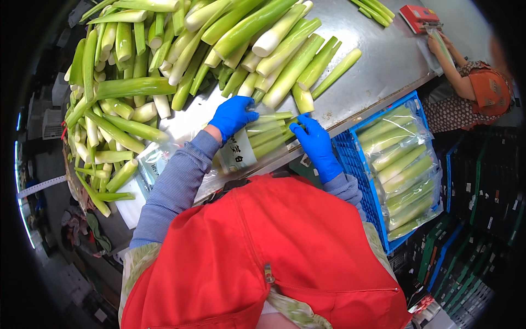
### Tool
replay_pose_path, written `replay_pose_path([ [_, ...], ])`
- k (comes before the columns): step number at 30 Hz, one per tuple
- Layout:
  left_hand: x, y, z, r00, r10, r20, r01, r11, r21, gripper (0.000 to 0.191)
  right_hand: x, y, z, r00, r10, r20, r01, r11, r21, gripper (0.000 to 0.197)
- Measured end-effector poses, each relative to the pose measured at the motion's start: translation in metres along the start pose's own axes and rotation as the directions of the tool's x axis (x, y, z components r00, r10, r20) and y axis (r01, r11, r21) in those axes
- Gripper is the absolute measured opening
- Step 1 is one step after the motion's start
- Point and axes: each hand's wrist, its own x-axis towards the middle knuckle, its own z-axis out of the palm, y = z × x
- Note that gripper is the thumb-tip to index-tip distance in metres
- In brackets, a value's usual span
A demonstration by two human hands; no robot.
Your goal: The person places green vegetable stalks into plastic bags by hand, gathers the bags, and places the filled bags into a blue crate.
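Observation:
My left hand (236,117), in a blue glove, grips the upper edge of a clear plastic bag (269,150) at the table's near edge. A printed label (235,154) shows on the bag, and several peeled green water bamboo shoots (263,133) lie inside it. At the bag's right end my gloved right hand (315,146) has its thumb and fingers about the end of one shoot (291,124); its fingertips partly hide the contact. Just beyond the fingers, a loose thick shoot (303,98) lies on the table.
A large heap of shoots (135,82) covers the metal table's (349,88) left and far side. More printed bags (154,162) lie left of my forearm. To the right, a blue crate (361,197) holds filled bags (404,164). Another person (472,88) holds a bag at a red sealer (419,18).

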Motion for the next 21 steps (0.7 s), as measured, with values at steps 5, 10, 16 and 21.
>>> replay_pose_path([
  [5, -0.025, 0.006, -0.026, 0.998, 0.046, 0.044, -0.003, 0.717, -0.698, 0.016, -0.017, -0.003, -0.01, 0.97, -0.241, 0.008, 0.198, 0.816, 0.543, 0.04],
  [10, -0.097, 0.033, -0.092, 0.952, -0.123, -0.281, -0.181, 0.514, -0.838, 0.005, -0.012, -0.028, -0.023, 0.866, -0.499, -0.016, 0.349, 0.582, 0.735, 0.075],
  [16, -0.114, 0.033, -0.105, 0.727, -0.125, -0.675, -0.584, 0.403, -0.704, 0.004, -0.002, -0.11, -0.004, 0.848, -0.517, 0.117, 0.343, 0.703, 0.623, 0.063],
  [21, -0.129, 0.024, -0.12, 0.678, -0.203, -0.707, -0.672, 0.219, -0.708, 0.007, 0.016, -0.177, -0.022, 0.615, -0.788, 0.004, 0.701, 0.549, 0.455, 0.014],
])
